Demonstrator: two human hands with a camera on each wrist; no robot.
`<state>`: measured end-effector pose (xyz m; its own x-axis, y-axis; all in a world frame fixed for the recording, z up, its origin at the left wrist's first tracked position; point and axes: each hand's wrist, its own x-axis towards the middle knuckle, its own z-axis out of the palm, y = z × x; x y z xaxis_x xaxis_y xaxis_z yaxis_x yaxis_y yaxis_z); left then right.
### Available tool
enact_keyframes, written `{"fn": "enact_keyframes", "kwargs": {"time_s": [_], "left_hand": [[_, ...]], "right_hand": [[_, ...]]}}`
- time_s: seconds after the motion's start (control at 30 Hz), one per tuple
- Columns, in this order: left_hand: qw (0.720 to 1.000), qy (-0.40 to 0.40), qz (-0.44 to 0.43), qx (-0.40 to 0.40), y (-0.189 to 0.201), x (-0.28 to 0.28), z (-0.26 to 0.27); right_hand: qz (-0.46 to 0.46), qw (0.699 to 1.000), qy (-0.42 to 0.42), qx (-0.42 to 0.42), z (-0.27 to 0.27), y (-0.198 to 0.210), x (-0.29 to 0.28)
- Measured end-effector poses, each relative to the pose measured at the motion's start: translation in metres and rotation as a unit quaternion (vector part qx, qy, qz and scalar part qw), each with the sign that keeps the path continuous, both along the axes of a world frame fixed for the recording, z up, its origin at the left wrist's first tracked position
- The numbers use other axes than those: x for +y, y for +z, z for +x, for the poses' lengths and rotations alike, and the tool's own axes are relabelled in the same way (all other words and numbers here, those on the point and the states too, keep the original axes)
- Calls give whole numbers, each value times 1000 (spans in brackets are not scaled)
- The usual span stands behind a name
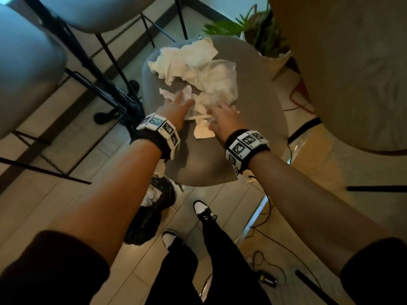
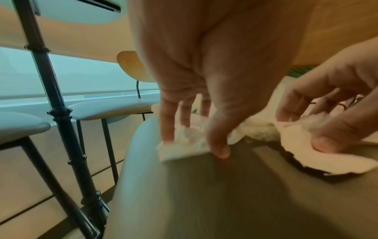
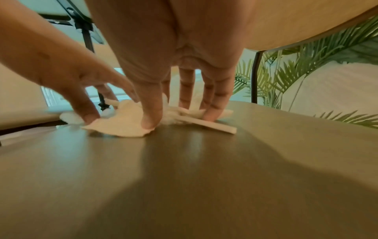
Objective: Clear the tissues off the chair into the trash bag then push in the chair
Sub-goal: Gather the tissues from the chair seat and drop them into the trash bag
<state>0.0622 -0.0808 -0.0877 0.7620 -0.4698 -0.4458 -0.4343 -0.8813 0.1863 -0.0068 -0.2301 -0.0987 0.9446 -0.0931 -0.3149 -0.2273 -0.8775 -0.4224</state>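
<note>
Our left hand (image 1: pixel 176 108) is down on the chair (image 1: pixel 207 164) seat with fingers spread and fairly straight, fingertips (image 2: pixel 169 139) pressing a small crumpled tissue (image 2: pixel 184 145) flat against the seat near its left edge. No real grip there; thumb and fingers sit apart on top of the paper.

Our right hand (image 1: pixel 222 119) is just beside it, also spread, thumb and fingertips (image 3: pixel 148 122) planted on another flat tissue scrap (image 3: pixel 122 127). A thin white strip (image 3: pixel 214 125) pokes out from under the fingers; we can't tell what it is. Again it's pressing more than pinching.

Farther back on the seat, a bigger heap of tissues (image 1: pixel 193 62) is piled up, touching the scraps under our hands. Some of it looks like clear, crinkly wrap, but it's too blurry to say.

Both wrists have bands (image 1: pixel 244 146) with black-and-white square code markers, the only printing we can make out, and there are no readable words on them.

On the floor just left of the chair, under our left forearm, the black trash bag (image 1: pixel 149 219) sits open with some white tissue in it. A black tripod (image 1: pixel 114 89) stands to the chair's left, other pale chairs (image 1: pixel 26 62) are beyond it, the bench (image 1: pixel 352 73) top hangs over on the right, and a leafy plant (image 1: pixel 253 25) sits behind. Cables (image 1: pixel 271 238) trail across the tiles.
</note>
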Motion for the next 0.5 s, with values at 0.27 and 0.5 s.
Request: {"fn": "enact_keyframes", "kwargs": {"time_s": [0.27,0.5], "left_hand": [[995,14,-102,-12,-2,7,-2],[957,68,-273,-64,3,14,0]], "right_hand": [[26,1000,5,-15,-9,3,-6],[123,986,-39,-108,-17,26,-22]]}}
